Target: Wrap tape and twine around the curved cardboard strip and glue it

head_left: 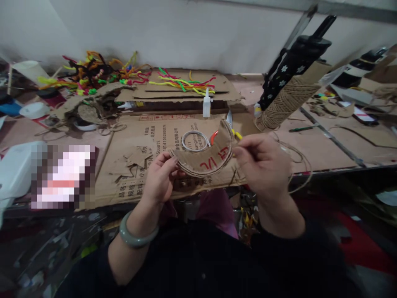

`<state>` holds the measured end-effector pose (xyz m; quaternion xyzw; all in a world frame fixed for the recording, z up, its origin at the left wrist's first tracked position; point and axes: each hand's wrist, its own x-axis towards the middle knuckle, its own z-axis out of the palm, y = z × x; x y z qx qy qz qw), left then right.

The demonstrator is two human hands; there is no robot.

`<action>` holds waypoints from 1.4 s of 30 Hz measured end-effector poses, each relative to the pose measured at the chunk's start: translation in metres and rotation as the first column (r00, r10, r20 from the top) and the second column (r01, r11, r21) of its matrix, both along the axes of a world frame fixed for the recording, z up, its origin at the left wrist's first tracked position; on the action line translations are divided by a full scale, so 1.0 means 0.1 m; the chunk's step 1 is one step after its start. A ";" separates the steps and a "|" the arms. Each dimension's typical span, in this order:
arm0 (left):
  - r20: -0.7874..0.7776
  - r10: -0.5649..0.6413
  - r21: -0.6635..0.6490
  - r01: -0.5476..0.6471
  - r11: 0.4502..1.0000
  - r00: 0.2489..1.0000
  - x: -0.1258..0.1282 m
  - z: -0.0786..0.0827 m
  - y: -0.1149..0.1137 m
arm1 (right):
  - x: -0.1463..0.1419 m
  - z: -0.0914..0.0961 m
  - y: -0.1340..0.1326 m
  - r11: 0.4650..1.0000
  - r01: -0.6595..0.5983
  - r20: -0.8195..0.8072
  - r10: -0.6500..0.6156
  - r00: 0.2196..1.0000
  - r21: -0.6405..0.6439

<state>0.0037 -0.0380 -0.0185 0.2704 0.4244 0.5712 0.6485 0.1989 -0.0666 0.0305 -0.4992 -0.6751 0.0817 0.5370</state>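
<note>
A crescent-shaped piece of cardboard (203,160) with red markings is held above the workbench, its curved rim facing me. My left hand (160,176) grips the crescent's left end between thumb and fingers. At the right end, my right hand (262,163) is closed in a pinch against the rim; what lies between its fingertips is too small to make out. A loose strand of twine (308,167) loops out behind my right hand. Just past the crescent, a white ring (195,141) and scissors (229,118) with orange and yellow handles rest on a printed cardboard sheet (124,140).
Behind stands a small glue bottle (206,105), near colourful fuzzy stems (186,82). A large twine roll (287,99) leans at the right beside a black flowered umbrella (283,70). Cardboard scraps (136,161) lie at left. A pixelated object (63,178) sits by the front edge.
</note>
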 end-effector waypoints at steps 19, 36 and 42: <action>-0.011 -0.018 0.042 0.018 0.999 1.000 0.01 -0.02 -0.02 | -0.50 -0.27 0.17 0.994 -0.078 0.571 0.111 0.813 -0.081; 0.019 -0.027 0.039 0.026 0.999 0.999 0.01 -0.04 -0.01 | -0.47 -0.25 0.14 0.984 -0.122 0.676 0.180 0.715 -0.133; 0.024 -0.040 0.043 0.039 0.998 0.999 0.00 -0.05 -0.02 | -0.47 -0.26 0.15 0.982 -0.130 0.695 0.190 0.693 -0.139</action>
